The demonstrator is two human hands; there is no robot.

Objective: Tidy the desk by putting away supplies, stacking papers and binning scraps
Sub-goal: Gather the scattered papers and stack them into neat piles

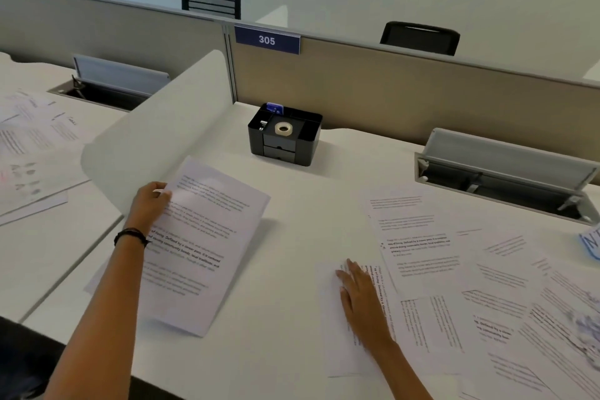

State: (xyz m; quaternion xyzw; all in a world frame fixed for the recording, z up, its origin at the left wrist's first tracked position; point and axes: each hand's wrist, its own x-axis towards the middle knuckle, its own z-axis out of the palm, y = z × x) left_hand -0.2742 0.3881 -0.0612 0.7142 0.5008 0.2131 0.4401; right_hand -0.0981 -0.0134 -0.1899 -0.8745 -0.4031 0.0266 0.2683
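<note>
White desk [292,286]. Black organizer [285,143] rear centre, near partition [389,91]. Open cable hatch [503,175] rear right. Printed sheets [487,289] scattered, overlapping, across right half. Single sheet [337,344] at front centre, touching them.

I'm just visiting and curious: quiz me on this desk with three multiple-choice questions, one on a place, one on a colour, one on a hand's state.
1. Where is the tape roll?
A. on a chair
B. in the black organiser
C. on the floor

2. What colour is the 305 sign?
A. red
B. green
C. blue

3. What is the right hand doing?
A. lying flat on a printed sheet
B. clenching a pen
C. hanging off the desk

1 B: the roll sits in its top tray.
2 C: white digits on a blue plate.
3 A: it lies spread on the paper.
</note>
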